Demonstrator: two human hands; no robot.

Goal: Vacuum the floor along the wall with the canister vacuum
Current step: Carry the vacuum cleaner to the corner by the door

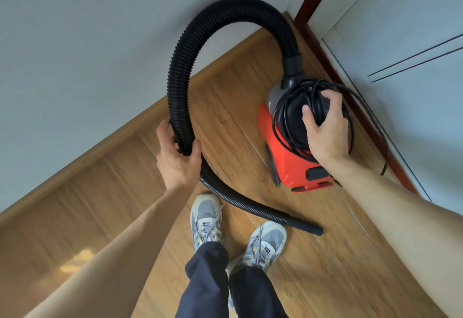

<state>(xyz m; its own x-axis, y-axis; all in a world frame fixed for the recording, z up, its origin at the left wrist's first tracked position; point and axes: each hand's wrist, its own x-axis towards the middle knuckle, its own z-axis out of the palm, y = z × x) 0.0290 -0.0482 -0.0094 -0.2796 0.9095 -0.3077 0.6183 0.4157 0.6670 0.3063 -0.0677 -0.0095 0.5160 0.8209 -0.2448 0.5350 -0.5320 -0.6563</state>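
My left hand (177, 157): I wrap it around the black hose, thumb on one side and fingers on the other. It is closed on the hose.
My right hand (325, 132): it sits on top of the vacuum. My fingers curl over the black top and the cord there. My thumb presses on the black part.
Vacuum (290, 157): it is red and black. It stands on the wood floor, close to the dark red door frame, on my right side.
Hose (178, 87): it is black with little ridges. It goes up from the front of the vacuum, bends in a big arch in front of the wall, and comes down into my left hand. Then it runs along the floor past my shoes.
Hose end (309, 227): the smooth black tip lies on the floor, just beside my right shoe.
Cord (281, 114): the thin black cord is looped around the top of the vacuum, under my right hand. One loop hangs out toward the door frame.
Floor (105, 192): brown wood boards.
Wall (75, 42): pale grey, with a wood strip along the bottom.
My shoes (206, 217): grey with laces, standing on the floor near the hose.
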